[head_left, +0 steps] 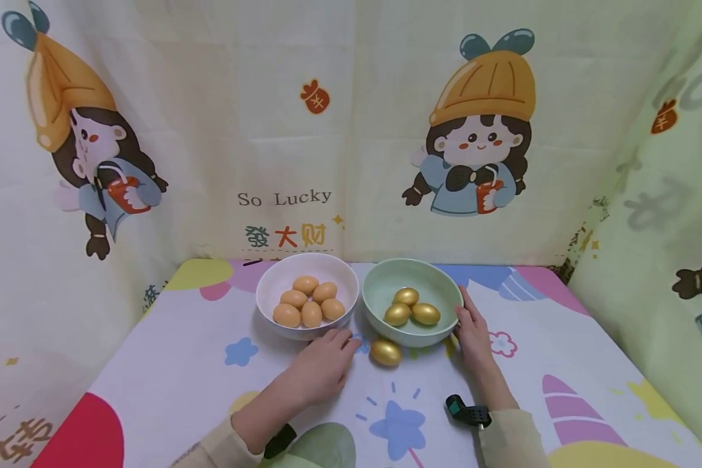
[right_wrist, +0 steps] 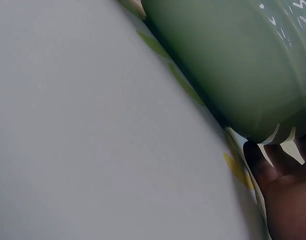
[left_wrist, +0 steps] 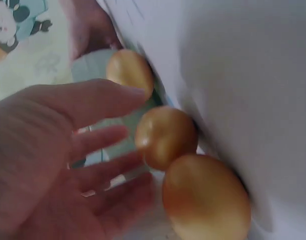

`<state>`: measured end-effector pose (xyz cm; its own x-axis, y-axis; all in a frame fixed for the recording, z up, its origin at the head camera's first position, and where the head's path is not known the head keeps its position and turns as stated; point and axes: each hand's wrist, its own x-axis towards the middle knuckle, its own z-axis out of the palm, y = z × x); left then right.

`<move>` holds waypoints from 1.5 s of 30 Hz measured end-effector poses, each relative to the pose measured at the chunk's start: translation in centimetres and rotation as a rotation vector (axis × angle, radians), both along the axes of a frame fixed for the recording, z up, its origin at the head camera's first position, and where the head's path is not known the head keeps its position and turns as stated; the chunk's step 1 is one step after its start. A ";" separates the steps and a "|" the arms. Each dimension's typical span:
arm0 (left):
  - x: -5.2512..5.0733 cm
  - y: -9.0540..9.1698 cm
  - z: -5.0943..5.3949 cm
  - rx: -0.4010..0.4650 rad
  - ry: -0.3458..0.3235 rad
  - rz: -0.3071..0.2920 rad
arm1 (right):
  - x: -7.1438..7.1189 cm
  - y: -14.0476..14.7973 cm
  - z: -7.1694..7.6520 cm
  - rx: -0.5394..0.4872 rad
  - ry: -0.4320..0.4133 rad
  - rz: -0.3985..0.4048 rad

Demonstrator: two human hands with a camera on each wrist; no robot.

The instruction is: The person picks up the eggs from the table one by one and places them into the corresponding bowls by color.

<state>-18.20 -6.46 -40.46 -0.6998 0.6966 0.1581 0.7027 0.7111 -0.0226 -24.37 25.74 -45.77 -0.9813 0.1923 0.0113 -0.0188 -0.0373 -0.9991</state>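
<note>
My left hand (head_left: 325, 367) is low over the table in front of a white bowl (head_left: 263, 312); its fingers are spread and hold nothing. In the left wrist view, three golden-brown eggs stand beside the fingers: a near egg (left_wrist: 206, 197), a middle egg (left_wrist: 166, 137) and a far egg (left_wrist: 129, 72). Only one gold egg (head_left: 386, 352) shows on the table in the head view, right of that hand. My right hand (head_left: 472, 328) rests its fingers against the outer right side of a green bowl (head_left: 371, 312). Inside it lie three gold eggs (head_left: 426, 314).
Several brown eggs (head_left: 306, 285) fill the white bowl, which stands beside the green one. A patterned cloth (head_left: 199, 364) covers the table. Printed curtains (head_left: 374, 143) hang behind and at both sides. A black wrist device (head_left: 468, 414) sits by the right sleeve.
</note>
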 end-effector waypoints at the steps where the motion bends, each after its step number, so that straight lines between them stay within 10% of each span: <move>1: 0.1 0.2 -0.1 -0.030 0.009 0.010 | 0.0 0.1 -0.1 -0.001 -0.001 0.000; 18: -0.2 2.1 -1.0 -0.164 0.152 0.048 | 0.0 0.0 0.4 0.024 -0.019 -0.002; 35: -0.9 0.4 -1.2 0.279 -0.380 0.007 | 0.4 -0.2 0.4 0.037 -0.036 0.001; 45: -2.2 -0.1 2.4 0.542 -0.392 -0.186 | 0.2 -0.1 0.1 -0.001 0.018 -0.007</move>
